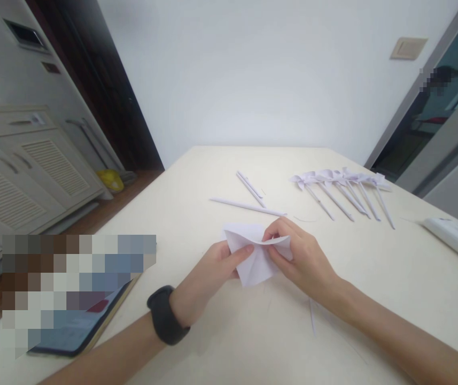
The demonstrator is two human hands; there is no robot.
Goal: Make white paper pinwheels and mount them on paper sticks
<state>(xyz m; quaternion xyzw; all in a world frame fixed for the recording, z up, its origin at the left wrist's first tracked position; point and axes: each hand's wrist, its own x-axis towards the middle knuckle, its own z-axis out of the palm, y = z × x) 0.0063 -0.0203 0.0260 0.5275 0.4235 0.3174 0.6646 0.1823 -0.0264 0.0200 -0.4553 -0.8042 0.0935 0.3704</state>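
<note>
Between my two hands is a small white sheet of paper (255, 267), creased and bent, raised over the table. My left hand (223, 264) grips its left side, thumb on the near face and the other fingers behind. On the right, my right hand (299, 254) pinches the upper edge near the middle between thumb and fingers. Beyond the hands lie rolled paper sticks (248, 206). Several white paper pinwheels (333, 179) on paper sticks lie in a row at the back right.
A tablet-like device (104, 305), partly blurred out, lies at the table's left. A white roll or long package (453, 240) rests at the right edge. Thin paper strips (312, 316) are near my right forearm. The wall (253, 75) borders the table's far edge.
</note>
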